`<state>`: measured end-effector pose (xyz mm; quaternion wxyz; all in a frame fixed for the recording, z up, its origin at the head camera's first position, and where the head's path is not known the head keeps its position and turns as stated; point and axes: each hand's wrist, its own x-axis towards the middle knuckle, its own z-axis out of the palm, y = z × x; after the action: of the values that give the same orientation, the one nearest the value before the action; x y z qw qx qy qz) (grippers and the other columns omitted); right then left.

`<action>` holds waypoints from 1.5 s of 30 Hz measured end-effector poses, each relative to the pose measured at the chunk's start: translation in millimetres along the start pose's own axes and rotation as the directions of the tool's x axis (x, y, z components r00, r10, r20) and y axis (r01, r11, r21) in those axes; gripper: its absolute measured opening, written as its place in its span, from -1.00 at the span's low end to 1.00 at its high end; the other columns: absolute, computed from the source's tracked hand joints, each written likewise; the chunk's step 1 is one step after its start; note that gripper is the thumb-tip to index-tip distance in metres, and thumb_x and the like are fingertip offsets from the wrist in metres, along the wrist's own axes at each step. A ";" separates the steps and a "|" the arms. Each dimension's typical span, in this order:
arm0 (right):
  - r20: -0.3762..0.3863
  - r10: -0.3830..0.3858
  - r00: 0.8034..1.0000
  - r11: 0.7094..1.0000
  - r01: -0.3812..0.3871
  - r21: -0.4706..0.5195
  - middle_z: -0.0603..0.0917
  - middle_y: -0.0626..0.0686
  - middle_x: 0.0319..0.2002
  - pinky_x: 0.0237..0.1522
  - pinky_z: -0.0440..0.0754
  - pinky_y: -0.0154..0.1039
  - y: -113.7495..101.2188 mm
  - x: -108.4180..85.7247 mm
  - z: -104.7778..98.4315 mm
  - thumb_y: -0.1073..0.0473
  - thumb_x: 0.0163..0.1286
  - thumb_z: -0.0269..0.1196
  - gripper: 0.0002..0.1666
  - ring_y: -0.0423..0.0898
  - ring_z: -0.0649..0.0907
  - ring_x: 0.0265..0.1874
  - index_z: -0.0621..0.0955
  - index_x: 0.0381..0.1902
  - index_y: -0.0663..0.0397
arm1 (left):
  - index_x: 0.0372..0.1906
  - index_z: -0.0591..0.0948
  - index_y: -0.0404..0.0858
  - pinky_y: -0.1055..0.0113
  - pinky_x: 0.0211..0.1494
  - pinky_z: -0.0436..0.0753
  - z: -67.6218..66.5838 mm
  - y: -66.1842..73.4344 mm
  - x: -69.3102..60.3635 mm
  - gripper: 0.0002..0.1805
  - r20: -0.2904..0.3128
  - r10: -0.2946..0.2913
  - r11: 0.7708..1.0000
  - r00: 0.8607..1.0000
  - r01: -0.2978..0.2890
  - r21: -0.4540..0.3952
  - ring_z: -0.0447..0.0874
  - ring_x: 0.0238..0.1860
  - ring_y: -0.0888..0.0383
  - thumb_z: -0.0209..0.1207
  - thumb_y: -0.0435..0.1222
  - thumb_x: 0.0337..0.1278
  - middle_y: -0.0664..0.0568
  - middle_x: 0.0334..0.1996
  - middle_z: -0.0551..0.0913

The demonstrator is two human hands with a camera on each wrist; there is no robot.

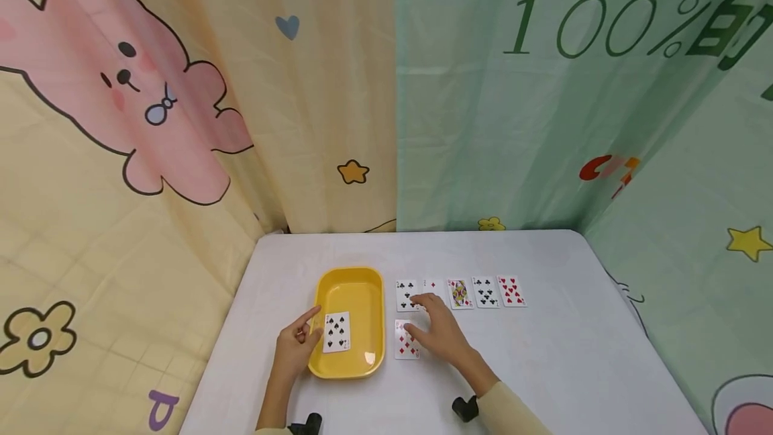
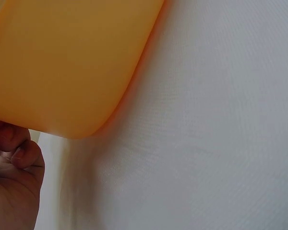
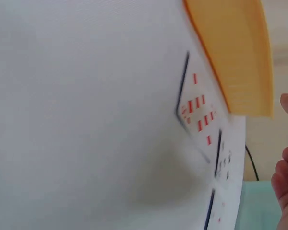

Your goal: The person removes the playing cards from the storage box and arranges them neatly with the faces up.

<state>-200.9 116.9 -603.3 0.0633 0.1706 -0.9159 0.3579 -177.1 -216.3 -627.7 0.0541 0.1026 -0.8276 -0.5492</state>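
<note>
In the head view my left hand (image 1: 292,348) is at the left side of a yellow tray (image 1: 367,321), its thumb over the rim and other fingers curled against the outside. A spade card (image 1: 336,332) lies face up in the tray. My right hand (image 1: 443,333) hovers over the cards with fingers apart, holding nothing. Below its thumb a diamond card (image 1: 406,349) lies alone, beside the tray. Behind that stretches a row: a club card (image 1: 405,291), a diamond card (image 1: 432,284) partly hidden by my fingers, a face card (image 1: 460,294), another club card (image 1: 486,292) and a heart card (image 1: 511,291).
A white cloth (image 1: 574,361) covers the table. Printed curtains (image 1: 338,99) stand behind it and along both sides. Black wrist camera mounts (image 1: 465,409) sit on both wrists.
</note>
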 end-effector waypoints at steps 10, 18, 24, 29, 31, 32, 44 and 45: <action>0.024 -0.048 0.999 0.995 0.046 0.092 0.55 -0.09 0.28 0.32 0.58 -0.01 -45.3 32.9 9.5 -0.06 0.32 0.45 -0.31 -0.08 0.56 0.29 0.50 0.36 -0.13 | 0.27 0.67 -0.05 0.50 -0.54 0.25 -0.8 -1.2 -1.3 -0.48 0.035 -0.021 1.000 0.999 0.022 -0.009 0.20 -0.55 0.33 0.34 -0.43 0.22 0.06 -0.42 0.36; 0.137 -0.090 0.987 0.990 0.074 0.120 0.54 0.00 0.30 0.34 0.56 -0.02 -77.2 48.2 35.3 -0.07 0.32 0.42 -0.22 -0.02 0.56 0.29 0.45 0.42 0.04 | 0.26 0.68 -0.08 0.51 -0.54 0.24 -2.3 -3.4 -4.5 -0.49 0.037 0.001 1.000 0.999 -0.001 -0.010 0.19 -0.56 0.34 0.35 -0.44 0.21 0.08 -0.43 0.36; 0.268 -0.096 0.959 0.992 0.070 0.108 0.47 0.02 0.37 0.34 0.56 -0.04 -96.4 52.2 62.3 -0.05 0.29 0.45 -0.12 0.02 0.57 0.28 0.39 0.47 0.07 | 0.25 0.68 -0.08 0.51 -0.57 0.24 -4.0 -5.8 -4.7 -0.49 0.046 0.013 1.000 0.999 -0.012 -0.025 0.18 -0.59 0.35 0.35 -0.44 0.20 0.07 -0.44 0.36; 0.381 -0.075 0.922 0.997 0.063 0.044 0.41 0.05 0.42 0.38 0.52 -0.12 -101.1 55.1 83.6 -0.09 0.23 0.49 0.01 -0.04 0.55 0.30 0.32 0.53 0.08 | 0.26 0.68 -0.06 0.52 -0.57 0.23 -4.3 -5.6 -4.0 -0.50 0.050 0.021 0.999 0.999 -0.019 -0.039 0.17 -0.60 0.35 0.36 -0.43 0.21 0.06 -0.43 0.35; 0.426 -0.043 0.904 0.998 0.056 -0.017 0.39 0.05 0.44 0.40 0.51 -0.15 -100.4 54.7 91.2 -0.12 0.19 0.51 0.06 -0.06 0.53 0.31 0.32 0.53 0.06 | 0.26 0.68 -0.07 0.53 -0.57 0.23 -3.8 -5.4 -3.5 -0.49 0.051 0.025 0.999 0.998 -0.022 -0.047 0.16 -0.61 0.36 0.36 -0.44 0.21 0.06 -0.44 0.36; 0.445 -0.028 0.895 0.997 0.057 -0.052 0.38 0.05 0.44 0.40 0.50 -0.16 -100.0 54.4 94.5 -0.13 0.16 0.53 0.08 -0.06 0.52 0.32 0.32 0.53 0.05 | 0.25 0.68 -0.07 0.53 -0.58 0.22 -3.5 -5.0 -3.6 -0.49 0.051 0.025 0.998 0.998 -0.023 -0.054 0.15 -0.62 0.36 0.36 -0.44 0.20 0.06 -0.44 0.36; 0.418 0.024 0.908 0.919 0.145 -0.367 0.20 0.02 0.59 0.53 0.31 -0.01 -97.0 60.3 108.6 -0.49 -0.11 0.53 0.41 0.05 0.24 0.55 0.24 0.59 -0.01 | 0.27 0.67 -0.10 0.53 -0.60 0.22 -0.9 -2.5 -0.1 -0.47 0.041 0.024 0.996 0.999 -0.021 -0.084 0.16 -0.62 0.36 0.34 -0.48 0.20 0.06 -0.43 0.36; 0.421 0.041 0.906 0.924 0.126 -0.361 0.20 0.03 0.59 0.53 0.30 0.01 -96.9 61.4 108.1 -0.48 -0.12 0.54 0.43 0.06 0.24 0.56 0.24 0.59 0.00 | 0.27 0.67 -0.09 0.52 -0.59 0.22 -0.9 -2.4 0.2 -0.47 0.042 0.020 0.997 0.999 -0.017 -0.082 0.17 -0.61 0.35 0.34 -0.47 0.20 0.06 -0.42 0.36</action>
<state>-222.9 -39.1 -606.8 -0.0958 0.2483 -0.9555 0.1270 -176.9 -218.1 -629.6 0.0456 0.0809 -0.8064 -0.5840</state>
